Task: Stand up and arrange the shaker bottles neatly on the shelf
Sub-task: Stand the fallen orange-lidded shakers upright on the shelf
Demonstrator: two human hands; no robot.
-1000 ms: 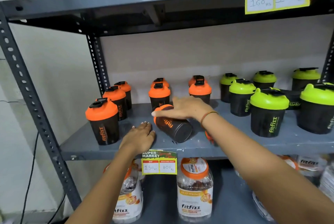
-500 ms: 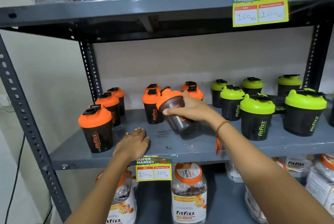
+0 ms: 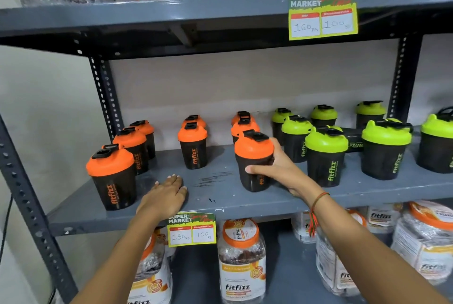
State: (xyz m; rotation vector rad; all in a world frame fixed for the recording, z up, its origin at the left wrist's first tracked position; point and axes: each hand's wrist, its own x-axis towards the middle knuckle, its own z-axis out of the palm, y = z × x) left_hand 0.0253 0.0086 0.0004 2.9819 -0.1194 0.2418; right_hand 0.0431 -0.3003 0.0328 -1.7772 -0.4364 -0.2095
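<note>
My right hand point(image 3: 282, 169) is closed around an orange-lidded black shaker bottle point(image 3: 253, 156) that stands upright on the grey shelf point(image 3: 220, 196), in front of two more orange ones. My left hand point(image 3: 166, 193) lies flat, palm down, on the shelf near its front edge and holds nothing. Several other orange-lidded shakers stand upright to the left, the nearest point(image 3: 112, 176) at the front left. Green-lidded shakers point(image 3: 326, 154) stand on the right. One green shaker point(image 3: 355, 137) lies on its side among them, mostly hidden.
A yellow price tag point(image 3: 191, 230) hangs from the shelf's front edge. Fitfizz jars point(image 3: 241, 262) fill the shelf below, and packed jars sit on the shelf above point(image 3: 171, 14). Grey perforated uprights point(image 3: 107, 97) frame the rack.
My right hand has lifted the fallen orange shaker from lying on its side, turned it upright and set it on the shelf. My left hand has stayed flat on the shelf.
</note>
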